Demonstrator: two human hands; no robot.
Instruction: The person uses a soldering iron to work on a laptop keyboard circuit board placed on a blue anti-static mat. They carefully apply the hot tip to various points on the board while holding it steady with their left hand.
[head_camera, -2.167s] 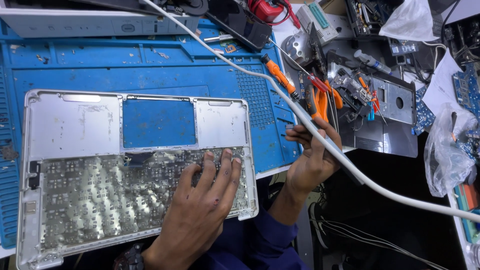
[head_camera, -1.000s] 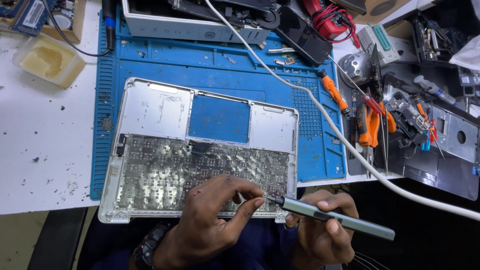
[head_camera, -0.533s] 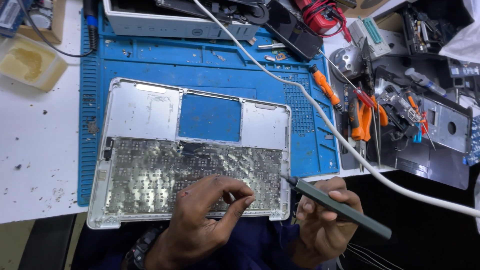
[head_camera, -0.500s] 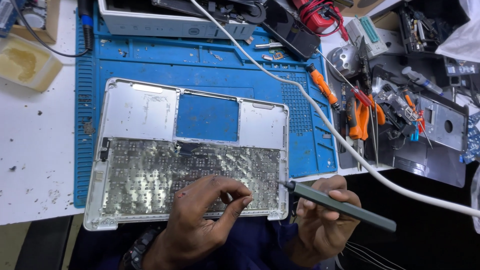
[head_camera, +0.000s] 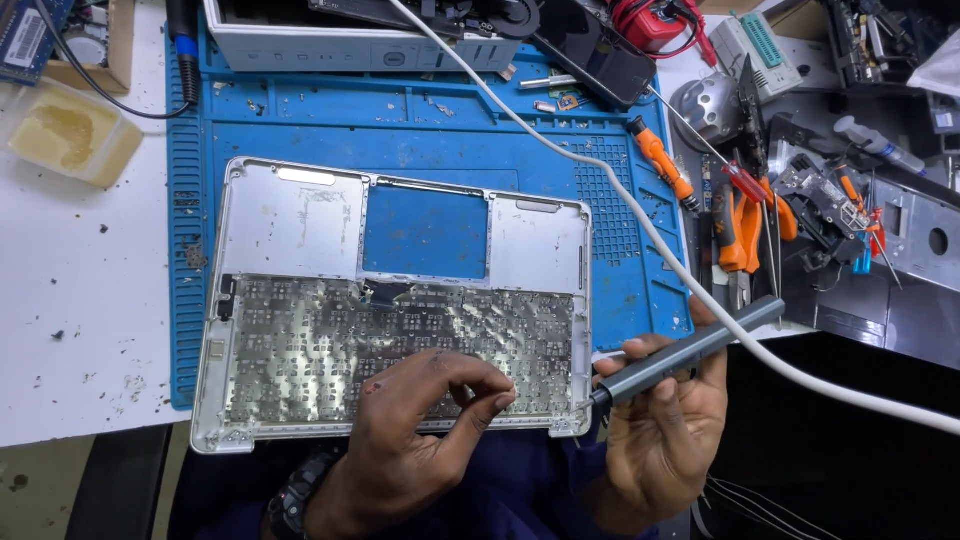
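A silver laptop top case (head_camera: 290, 220) lies upside down on a blue work mat (head_camera: 400, 120), its keyboard backplate facing up. My left hand (head_camera: 420, 420) rests on the case's near edge, thumb and forefinger pinched together over the backplate; whether a small part sits between them I cannot tell. My right hand (head_camera: 665, 430) holds a grey pen-shaped electric screwdriver (head_camera: 690, 350) just off the case's near right corner, its tip pointing left at that corner.
A thick white cable (head_camera: 640, 230) runs diagonally from top centre to the right edge. Orange-handled pliers and screwdrivers (head_camera: 735, 220), metal parts and boards crowd the right side. A white device (head_camera: 370, 45) sits at the mat's far edge, a yellowish tray (head_camera: 65, 135) at the left.
The grey screwdriver has tilted, its rear end now raised toward the far right, tip still at the case's corner. My left hand stays pinched on the keyboard backplate.
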